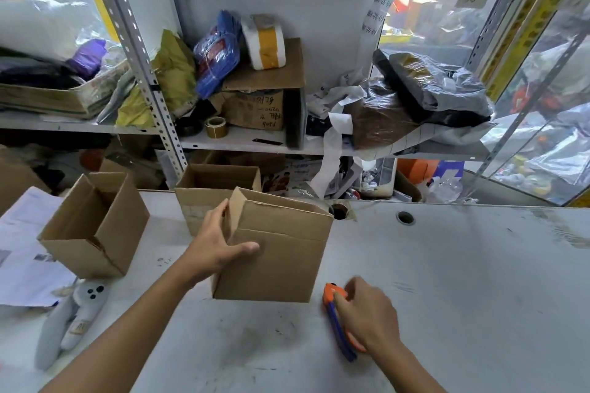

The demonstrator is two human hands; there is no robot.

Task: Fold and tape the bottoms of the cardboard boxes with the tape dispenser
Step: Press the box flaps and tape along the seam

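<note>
A brown cardboard box (281, 262) stands in the middle of the white table (463, 281), its flaps folded shut on top. My left hand (217, 249) grips its left upper corner, thumb on the front face and fingers over the left side. My right hand (367, 313) rests on the orange and blue tape dispenser (338, 322), which lies on the table just right of the box. Two more boxes stand open: one at the left (95, 226), one behind the held box (204, 188).
A grey plush toy (70, 322) and white printed sheets (22, 252) lie at the table's left. Metal shelving (242, 140) crammed with bags, boxes and tape rolls rises behind the table. Two round holes (405, 217) pierce the tabletop at the back.
</note>
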